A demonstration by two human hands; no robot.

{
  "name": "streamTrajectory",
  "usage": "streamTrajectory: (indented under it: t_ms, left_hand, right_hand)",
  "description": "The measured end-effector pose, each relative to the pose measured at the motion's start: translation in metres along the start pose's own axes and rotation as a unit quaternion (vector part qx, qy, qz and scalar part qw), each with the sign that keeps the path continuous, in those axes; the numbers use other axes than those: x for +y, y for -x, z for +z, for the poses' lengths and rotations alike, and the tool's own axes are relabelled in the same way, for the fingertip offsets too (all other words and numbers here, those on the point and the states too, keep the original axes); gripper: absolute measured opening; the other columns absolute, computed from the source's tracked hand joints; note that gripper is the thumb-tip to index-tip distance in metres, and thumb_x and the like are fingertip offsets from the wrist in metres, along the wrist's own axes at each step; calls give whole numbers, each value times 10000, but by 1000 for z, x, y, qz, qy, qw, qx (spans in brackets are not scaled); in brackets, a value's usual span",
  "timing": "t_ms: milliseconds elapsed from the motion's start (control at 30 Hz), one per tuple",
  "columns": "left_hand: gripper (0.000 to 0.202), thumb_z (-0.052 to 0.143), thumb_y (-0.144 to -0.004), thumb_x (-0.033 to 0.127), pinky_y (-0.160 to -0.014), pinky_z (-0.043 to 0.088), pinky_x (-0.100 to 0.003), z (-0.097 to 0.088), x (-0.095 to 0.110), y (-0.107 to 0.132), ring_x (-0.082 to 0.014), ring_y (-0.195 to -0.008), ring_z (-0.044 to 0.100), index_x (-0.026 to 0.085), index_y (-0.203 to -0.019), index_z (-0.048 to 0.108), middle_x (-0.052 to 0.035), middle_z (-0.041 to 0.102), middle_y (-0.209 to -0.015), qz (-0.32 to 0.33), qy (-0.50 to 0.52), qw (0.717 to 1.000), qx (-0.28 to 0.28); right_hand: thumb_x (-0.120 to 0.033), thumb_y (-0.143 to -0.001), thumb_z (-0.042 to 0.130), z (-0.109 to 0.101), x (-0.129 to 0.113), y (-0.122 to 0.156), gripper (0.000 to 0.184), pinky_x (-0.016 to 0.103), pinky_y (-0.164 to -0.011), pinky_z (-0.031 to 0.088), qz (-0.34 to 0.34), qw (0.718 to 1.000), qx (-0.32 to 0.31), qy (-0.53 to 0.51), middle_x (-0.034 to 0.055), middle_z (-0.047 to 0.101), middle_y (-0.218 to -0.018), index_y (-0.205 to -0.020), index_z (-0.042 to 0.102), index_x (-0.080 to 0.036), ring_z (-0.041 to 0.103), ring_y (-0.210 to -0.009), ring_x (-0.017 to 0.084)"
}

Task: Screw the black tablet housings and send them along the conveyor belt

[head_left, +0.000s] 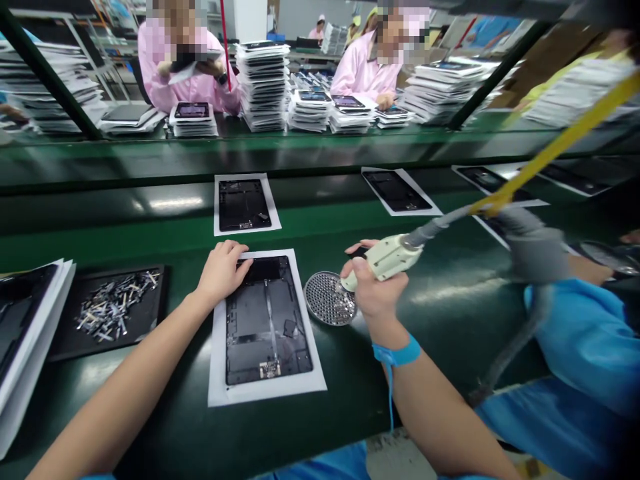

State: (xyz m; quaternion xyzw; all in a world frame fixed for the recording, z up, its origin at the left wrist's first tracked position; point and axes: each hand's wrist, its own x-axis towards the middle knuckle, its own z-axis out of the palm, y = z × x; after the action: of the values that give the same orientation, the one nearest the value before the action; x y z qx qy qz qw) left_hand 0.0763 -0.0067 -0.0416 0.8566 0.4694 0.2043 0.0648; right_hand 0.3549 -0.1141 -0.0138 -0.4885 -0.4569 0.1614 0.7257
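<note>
An opened tablet housing (pixel 255 327), black with a ribbon cable down its middle, lies on a white sheet (pixel 220 393) in front of me. At its upper left corner rests my left hand (pixel 223 273), fingers stretched out over the edge and holding nothing. My right hand (pixel 377 287) is wrapped round a pale electric screwdriver (pixel 387 257) hung from a yellow strap (pixel 565 140). The screwdriver's nose points down-left over a round screw tray (pixel 327 298) full of small holes, with loose screws on its right side. Its tip is hidden.
A black tray (pixel 155 300) of small metal parts sits at left, beside tilted sheets with a tablet (pixel 20 320). More tablet housings (pixel 243 203) (pixel 397 191) lie along the far belt. A blue sleeve (pixel 580 333) is close on the right. People in pink work behind stacked tablets (pixel 263 87).
</note>
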Motion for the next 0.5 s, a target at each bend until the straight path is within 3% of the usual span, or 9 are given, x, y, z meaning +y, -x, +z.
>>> streamTrajectory:
  t_ms: [133, 267, 367, 500]
  left_hand:
    - [240, 522, -978, 384, -883, 510, -410, -24, 0, 56, -284, -993, 626, 202, -1038, 666, -107, 674, -1039, -47, -35, 998, -33]
    - [259, 496, -998, 416, -711, 481, -338, -41, 8, 109, -230, -835, 651, 215, -897, 626, -65, 677, -928, -115, -52, 987, -96]
    - [284, 500, -1002, 437, -632, 433, -314, -46, 19, 131, -206, -755, 644, 225, -838, 592, -40, 682, -868, -141, -52, 980, -133]
    - [258, 530, -994, 407, -670, 447, -320, -46, 32, 139, -229, -827, 665, 220, -827, 590, -53, 697, -858, -151, -58, 975, -152]
  right_hand:
    - [-301, -896, 698, 20, -24, 23, 185, 237, -388, 521, 17, 994, -49, -95, 6, 667, -917, -1055, 627, -240, 623, -483, 96]
    - [-355, -910, 698, 44, -43, 68, 248, 238, -394, 538, 71, 963, -194, -173, 12, 672, -959, -1118, 601, -262, 622, -487, 95]
    - [-369, -912, 699, 53, -47, 96, 293, 251, -449, 560, 90, 938, -276, -190, 34, 684, -981, -1163, 594, -259, 635, -520, 101]
    - [-328, -917, 699, 52, -44, 112, 300, 262, -479, 548, 74, 921, -330, -192, 34, 678, -966, -1199, 607, -285, 618, -546, 105]
